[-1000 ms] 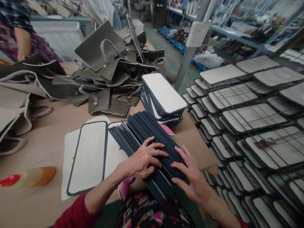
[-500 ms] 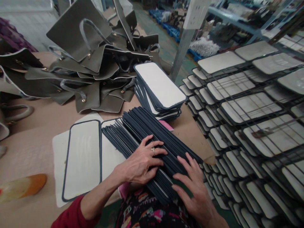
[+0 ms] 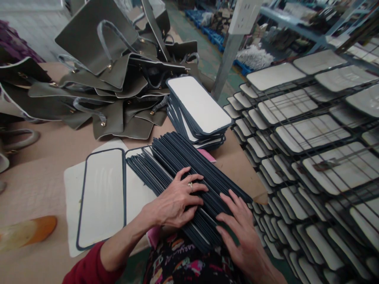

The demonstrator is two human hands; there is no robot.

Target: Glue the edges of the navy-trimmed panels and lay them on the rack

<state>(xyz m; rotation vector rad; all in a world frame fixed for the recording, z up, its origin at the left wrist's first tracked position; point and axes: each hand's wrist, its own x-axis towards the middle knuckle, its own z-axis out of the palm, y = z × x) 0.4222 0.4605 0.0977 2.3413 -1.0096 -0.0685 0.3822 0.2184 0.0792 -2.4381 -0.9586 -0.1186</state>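
Pale script on patterned garment, too blurred to read

Bundle coloured dark navy, striped by its edges, broken by thin pale lines. Flat panel and stack top: off-white and white, both bordered in navy. Rack panels seen as cream to greyish, dark-rimmed. Pink shown on slip, tan on table. Bags coloured olive-grey, edged in white, dotted with gold studs. Bottle split into orange and pale yellow. Sleeve coloured deep red; apron printed multicolour on black. Post marked grey, pallet blue, floor green
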